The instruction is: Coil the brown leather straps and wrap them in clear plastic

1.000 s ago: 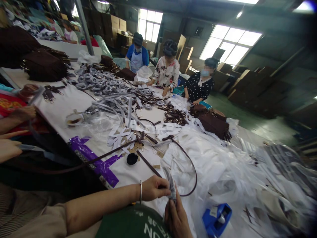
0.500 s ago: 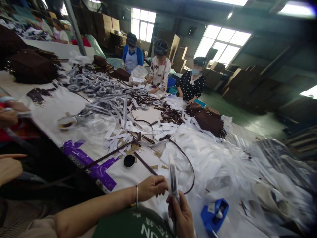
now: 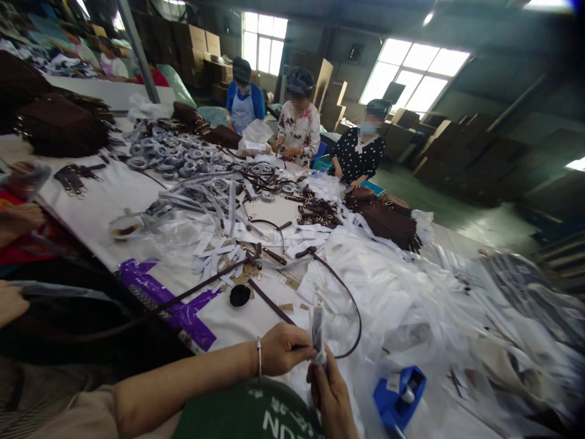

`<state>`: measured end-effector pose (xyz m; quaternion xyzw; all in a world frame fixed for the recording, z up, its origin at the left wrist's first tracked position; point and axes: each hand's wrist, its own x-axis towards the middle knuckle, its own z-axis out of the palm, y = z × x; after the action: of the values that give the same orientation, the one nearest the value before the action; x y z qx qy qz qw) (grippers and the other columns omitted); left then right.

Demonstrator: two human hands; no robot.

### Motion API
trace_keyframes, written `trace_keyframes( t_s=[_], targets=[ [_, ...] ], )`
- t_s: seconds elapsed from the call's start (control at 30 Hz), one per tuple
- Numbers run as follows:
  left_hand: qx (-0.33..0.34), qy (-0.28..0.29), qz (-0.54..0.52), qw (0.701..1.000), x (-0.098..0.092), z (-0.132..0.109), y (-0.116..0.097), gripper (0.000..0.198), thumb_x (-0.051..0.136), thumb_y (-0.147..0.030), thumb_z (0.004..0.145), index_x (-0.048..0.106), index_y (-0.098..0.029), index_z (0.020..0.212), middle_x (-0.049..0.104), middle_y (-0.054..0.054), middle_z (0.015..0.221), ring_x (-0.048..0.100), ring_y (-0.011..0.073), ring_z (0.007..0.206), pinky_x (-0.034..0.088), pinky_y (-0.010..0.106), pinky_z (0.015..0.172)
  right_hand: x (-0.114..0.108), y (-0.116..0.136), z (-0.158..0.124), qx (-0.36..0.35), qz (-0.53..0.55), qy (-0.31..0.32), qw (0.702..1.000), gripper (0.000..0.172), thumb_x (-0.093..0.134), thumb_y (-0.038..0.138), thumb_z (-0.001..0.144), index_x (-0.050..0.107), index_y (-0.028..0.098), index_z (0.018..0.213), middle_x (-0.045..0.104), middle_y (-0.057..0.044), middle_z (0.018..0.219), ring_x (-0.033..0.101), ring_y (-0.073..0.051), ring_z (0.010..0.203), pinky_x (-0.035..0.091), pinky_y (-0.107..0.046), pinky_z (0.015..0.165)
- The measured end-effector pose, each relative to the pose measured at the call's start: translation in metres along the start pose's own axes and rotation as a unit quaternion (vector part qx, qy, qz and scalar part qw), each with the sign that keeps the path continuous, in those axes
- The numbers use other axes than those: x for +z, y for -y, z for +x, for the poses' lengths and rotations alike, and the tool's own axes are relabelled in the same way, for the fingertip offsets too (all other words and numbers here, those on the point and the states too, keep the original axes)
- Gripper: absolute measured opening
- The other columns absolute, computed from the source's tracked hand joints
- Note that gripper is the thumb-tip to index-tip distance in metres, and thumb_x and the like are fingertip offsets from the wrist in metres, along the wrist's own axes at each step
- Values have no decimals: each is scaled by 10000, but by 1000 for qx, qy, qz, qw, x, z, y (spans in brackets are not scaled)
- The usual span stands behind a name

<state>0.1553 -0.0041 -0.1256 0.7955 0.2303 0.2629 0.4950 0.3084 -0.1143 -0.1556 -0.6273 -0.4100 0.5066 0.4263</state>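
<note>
My left hand (image 3: 284, 347) and my right hand (image 3: 329, 397) meet low at the table's near edge. Both pinch a narrow clear plastic sleeve (image 3: 317, 332) with a dark strap inside, held upright between them. A long brown strap (image 3: 343, 291) curves over the white table (image 3: 105, 201) just beyond my hands. A bracelet circles my left wrist. My forearm crosses in from the lower left above a green garment with white letters.
A blue tape dispenser (image 3: 400, 396) lies right of my hands. Crumpled clear plastic bags (image 3: 411, 305) heap on the right. Purple tape strips (image 3: 183, 311), a black disc (image 3: 239, 295), paper slips and strap piles lie ahead. Three people (image 3: 299, 125) work at the far end; another person's hands (image 3: 13, 256) are at left.
The plastic sleeve was raised upright from a low, crumpled hold, and now sits slightly lower between both hands. The person at left shifted their hands.
</note>
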Motion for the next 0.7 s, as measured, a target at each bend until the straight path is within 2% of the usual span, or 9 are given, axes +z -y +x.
trace_keyframes(
  t_s=[0.1, 0.17, 0.27, 0.37, 0.47, 0.53, 0.57, 0.6, 0.7],
  targets=[
    [29, 27, 44, 998, 1, 1, -4, 344, 444, -340, 934, 585, -155, 681, 587, 23, 680, 527, 116, 650, 389, 214, 649, -1, 4, 1, -4, 18, -1, 1000, 623, 446, 602, 856, 357, 186, 1311, 510, 40, 671, 346, -87, 438, 223, -234, 410],
    [51, 34, 66, 996, 2, 4, -7, 370, 403, -321, 951, 587, -164, 671, 612, 36, 715, 550, 125, 684, 403, 221, 694, -2, 10, 1, -24, 19, 0, 1000, 598, 434, 610, 857, 396, 181, 1272, 511, 44, 639, 357, -97, 438, 253, -244, 420],
    [78, 52, 101, 991, 2, 8, -6, 367, 372, -330, 958, 607, -172, 724, 623, 58, 761, 557, 148, 741, 407, 237, 730, -4, 19, 3, -31, -14, -32, 999, 462, 396, 606, 879, 555, 182, 969, 448, 51, 529, 379, -119, 458, 308, -266, 471],
    [27, 13, 85, 996, -1, 13, -1, 404, 394, -453, 941, 629, -165, 784, 624, 70, 804, 544, 176, 819, 405, 269, 784, -8, 25, 5, -34, -45, -74, 996, 439, 381, 586, 898, 542, 200, 764, 418, 43, 528, 405, -127, 502, 327, -272, 517],
    [-57, 4, -68, 996, -4, 21, 1, 496, 395, -577, 906, 646, -149, 923, 618, 65, 832, 554, 182, 819, 421, 288, 768, -7, 29, 8, -48, -40, -60, 996, 418, 394, 569, 902, 556, 190, 837, 416, 52, 540, 406, -118, 492, 329, -261, 511],
    [-109, 40, -232, 966, 0, 30, 0, 518, 405, -582, 899, 630, -128, 1012, 611, 49, 774, 556, 147, 656, 426, 269, 635, -5, 32, 14, -51, -7, -23, 998, 425, 388, 564, 907, 555, 173, 892, 444, 50, 573, 393, -97, 462, 314, -247, 473],
    [-134, 39, -306, 942, 4, 35, -1, 510, 441, -573, 887, 623, -115, 1020, 617, 48, 756, 533, 125, 571, 407, 254, 563, -5, 34, 18, -50, 21, -4, 999, 439, 376, 568, 909, 551, 165, 909, 458, 47, 594, 379, -85, 444, 294, -239, 445],
    [-159, 13, -362, 918, 8, 41, -1, 494, 493, -558, 865, 622, -102, 1004, 630, 56, 752, 505, 107, 512, 375, 238, 503, -5, 36, 23, -45, 50, 14, 998, 457, 362, 577, 910, 546, 159, 915, 462, 47, 604, 358, -73, 423, 264, -231, 415],
    [-224, -138, -428, 865, 19, 60, 3, 428, 642, -487, 778, 625, -91, 942, 682, 106, 808, 529, 109, 512, 316, 202, 429, -9, 42, 37, -25, 101, 64, 992, 477, 374, 605, 890, 537, 157, 912, 435, 70, 563, 279, -48, 366, 175, -213, 355]
  ],
)
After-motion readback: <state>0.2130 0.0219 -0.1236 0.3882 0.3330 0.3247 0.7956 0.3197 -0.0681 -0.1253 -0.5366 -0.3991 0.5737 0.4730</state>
